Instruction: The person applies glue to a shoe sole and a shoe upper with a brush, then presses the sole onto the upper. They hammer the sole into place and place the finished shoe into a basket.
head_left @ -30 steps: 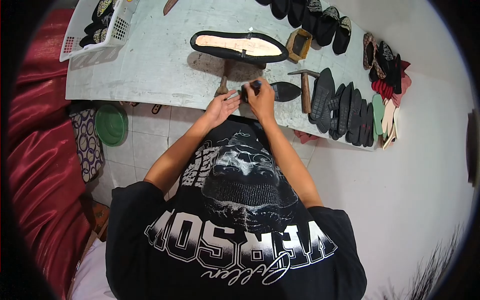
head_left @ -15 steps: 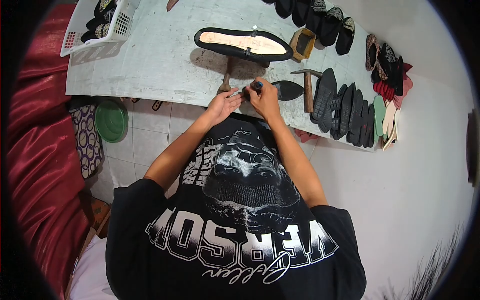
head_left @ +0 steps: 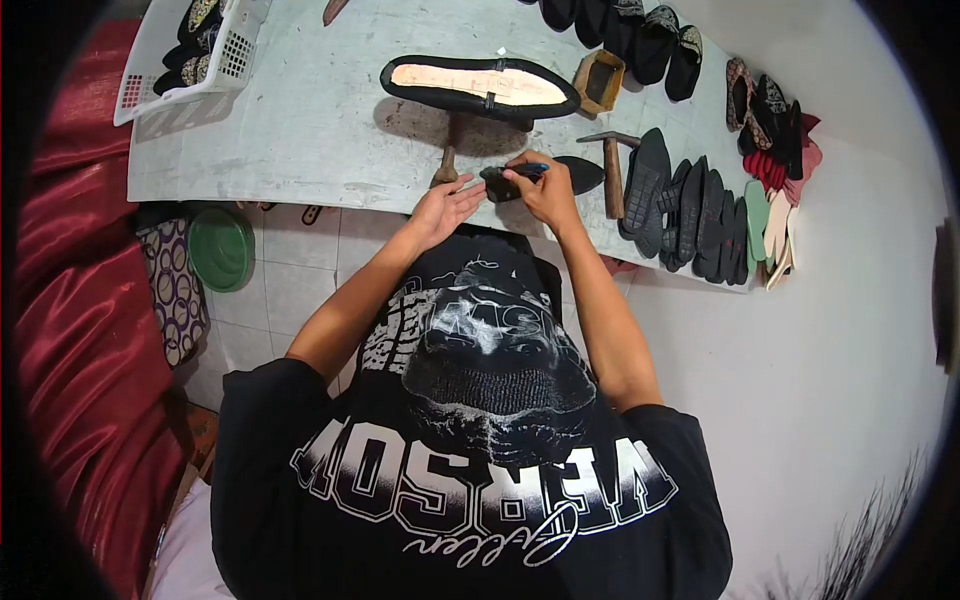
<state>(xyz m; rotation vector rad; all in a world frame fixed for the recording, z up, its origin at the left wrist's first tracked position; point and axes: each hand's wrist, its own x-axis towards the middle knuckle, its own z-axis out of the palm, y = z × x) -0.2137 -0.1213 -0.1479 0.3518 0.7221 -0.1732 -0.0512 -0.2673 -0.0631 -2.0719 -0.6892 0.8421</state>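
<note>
A dark shoe sole (head_left: 580, 176) lies near the front edge of the table, its heel end toward my left hand. My right hand (head_left: 550, 192) is closed around a slim dark pen-like tool (head_left: 532, 168) with a blue end, its tip over the heel end of the sole. My left hand (head_left: 446, 212) is open, palm up, its fingertips at the sole's end. Just beyond it rises a wooden post (head_left: 448, 165). Above both hands sits a black shoe (head_left: 480, 85) with its pale underside facing up.
A hammer (head_left: 614, 180) lies right of the sole, beside a row of black soles (head_left: 690, 220). Behind are a yellowish container (head_left: 600, 85) and several black shoes (head_left: 655, 45). A white basket (head_left: 235, 60) of shoes stands at left, above a green basin (head_left: 220, 248) on the floor.
My right hand has shifted right and turned, so the tool now lies flatter and more of the sole's heel end shows. My left hand stays nearly still, palm up.
</note>
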